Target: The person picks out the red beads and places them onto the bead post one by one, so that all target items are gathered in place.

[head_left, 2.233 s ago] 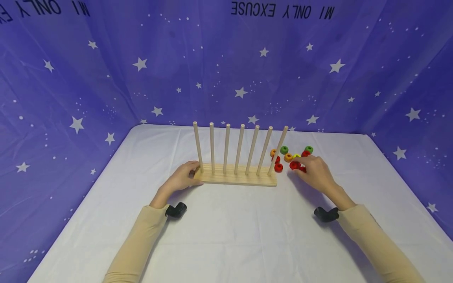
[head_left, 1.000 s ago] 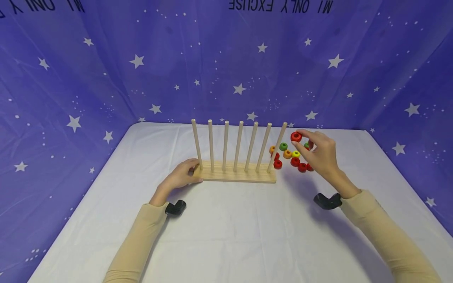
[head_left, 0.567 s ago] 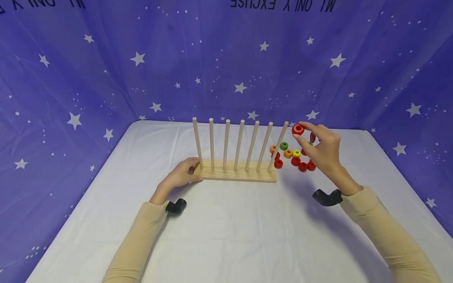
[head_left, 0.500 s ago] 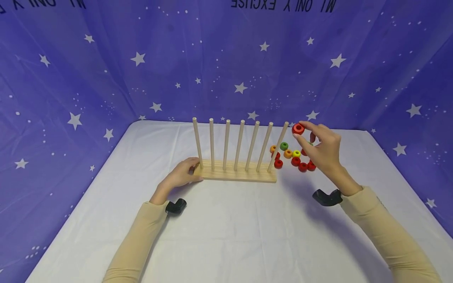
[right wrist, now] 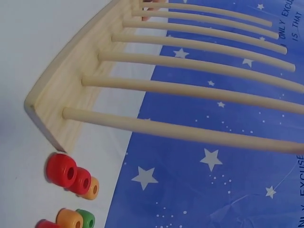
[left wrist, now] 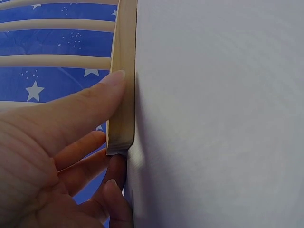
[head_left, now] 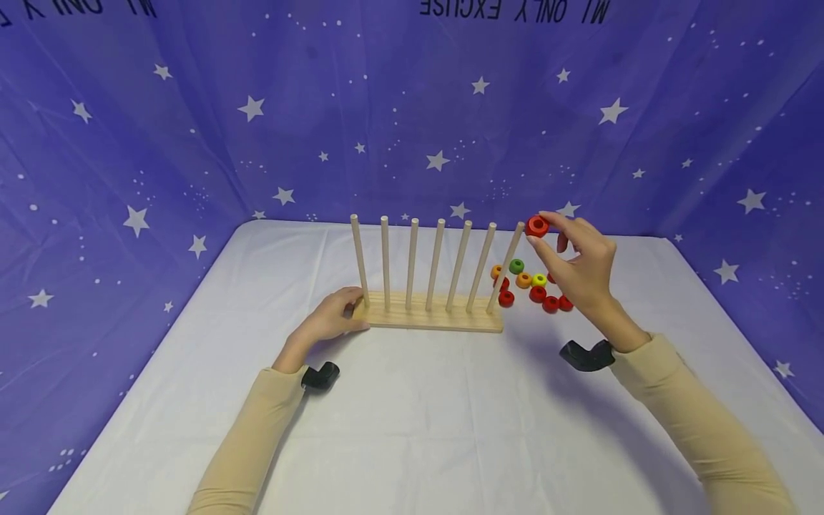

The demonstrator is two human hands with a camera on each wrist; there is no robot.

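Note:
A wooden peg rack point(head_left: 428, 320) with a row of several upright pegs stands on the white cloth. My left hand point(head_left: 331, 316) grips the left end of its base. In the left wrist view the thumb lies on the base's front edge point(left wrist: 122, 111), with fingers around the end and behind. My right hand point(head_left: 582, 268) pinches a red bead point(head_left: 532, 232) between thumb and fingers. It is held up beside the top of the rightmost peg point(head_left: 511, 252), its hole visible; whether bead and peg touch I cannot tell. The right wrist view shows neither that bead nor the right hand.
Loose beads lie right of the rack: several red ones point(head_left: 538, 294), orange point(head_left: 524, 280), yellow point(head_left: 539, 280) and green point(head_left: 516, 266). My right hand partly covers this group. A purple star-patterned curtain point(head_left: 399, 121) hangs behind and beside the table. Black wrist devices point(head_left: 320, 376) sit on both forearms.
My right hand has picked a red bead from the group, raised it and brought it slightly left, close to the rightmost peg's top. The left hand keeps its grip on the rack.

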